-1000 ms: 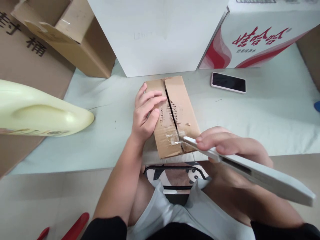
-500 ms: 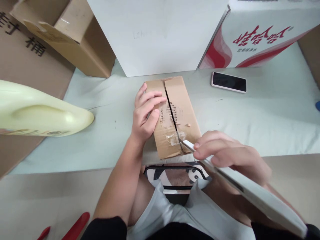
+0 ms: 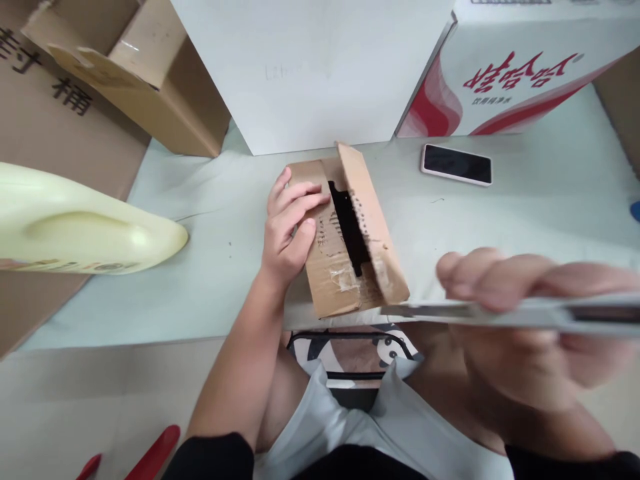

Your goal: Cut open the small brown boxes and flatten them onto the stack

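A small brown cardboard box (image 3: 334, 280) lies on the pale table (image 3: 215, 280) near its front edge. Torn tape clings to its top. The right flap (image 3: 373, 220) stands lifted, and a dark gap shows between the flaps. My left hand (image 3: 290, 227) presses on the left flap, fingers curled over it. My right hand (image 3: 510, 313), blurred by motion, grips a long pale grey utility knife (image 3: 525, 313). The blade points left and sits just off the box's near right corner.
A phone (image 3: 456, 164) lies on the table at the back right. A white box (image 3: 310, 67), a red-and-white carton (image 3: 520, 67) and brown cartons (image 3: 135, 73) line the back. A cream plastic jug (image 3: 75, 223) juts in from the left. Red handles (image 3: 150, 453) lie at lower left.
The knife has come out of the taped seam and swung right, now level. The right flap has sprung up, opening a gap. My left hand has stayed put.
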Demonstrator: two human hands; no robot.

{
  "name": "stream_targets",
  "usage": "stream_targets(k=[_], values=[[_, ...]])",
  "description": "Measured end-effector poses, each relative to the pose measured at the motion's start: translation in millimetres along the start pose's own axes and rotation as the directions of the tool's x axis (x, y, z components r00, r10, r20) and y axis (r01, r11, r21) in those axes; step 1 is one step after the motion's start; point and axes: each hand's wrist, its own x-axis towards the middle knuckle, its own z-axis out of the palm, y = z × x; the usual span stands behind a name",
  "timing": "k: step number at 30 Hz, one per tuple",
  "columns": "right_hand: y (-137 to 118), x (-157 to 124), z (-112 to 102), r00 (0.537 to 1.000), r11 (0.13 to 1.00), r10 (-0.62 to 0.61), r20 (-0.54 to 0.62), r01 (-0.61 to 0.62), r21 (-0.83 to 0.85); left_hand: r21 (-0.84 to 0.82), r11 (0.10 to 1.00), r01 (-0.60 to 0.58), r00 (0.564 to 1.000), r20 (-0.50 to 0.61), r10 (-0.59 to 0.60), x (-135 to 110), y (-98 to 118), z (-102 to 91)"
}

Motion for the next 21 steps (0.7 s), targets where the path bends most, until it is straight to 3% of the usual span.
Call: stream_targets(k=[2, 4, 6, 9, 11, 17, 19, 21], values=[[5, 10, 0, 0.979, 0.997, 0.002, -0.204, 0.014, 0.079, 0.013, 1.0, 0.022, 0.999, 0.026, -0.023, 0, 0, -1.3], [12, 21, -5, 0.953, 0.985, 0.08, -0.292, -0.03, 0.171, 0.009, 1.0, 0.03, 0.999, 0.036, -0.031, 0, 1, -2.9], [21, 31, -14, 0.934, 0.936, 0.226, -0.277, -0.129, 0.327, -0.01, 0.999, 0.036, 0.999, 0.024, -0.036, 0, 3, -4.3], [35, 39, -28, 0.859, 0.792, 0.481, -0.175, -0.341, 0.506, -0.034, 0.997, 0.067, 0.998, 0.02, -0.067, 0, 5, -6.1], [45, 42, -34, 0.834, 0.756, 0.532, -0.146, -0.39, 0.526, -0.054, 0.995, 0.081, 0.996, 0.028, -0.08, 0, 5, -7.4], [62, 34, -26, 0.904, 0.852, 0.425, -0.05, -0.381, 0.359, -0.135, 0.989, 0.053, 0.997, -0.052, -0.061, -1, -5, -10.7], [55, 27, -19, 0.952, 0.94, 0.305, 0.002, -0.301, 0.161, -0.132, 0.989, 0.071, 0.995, -0.06, -0.079, -1, -8, -10.7], [46, 20, -12, 0.98, 0.985, 0.152, 0.132, -0.139, -0.105, -0.141, 0.986, 0.091, 0.994, -0.052, -0.099, -2, -9, -9.4]])
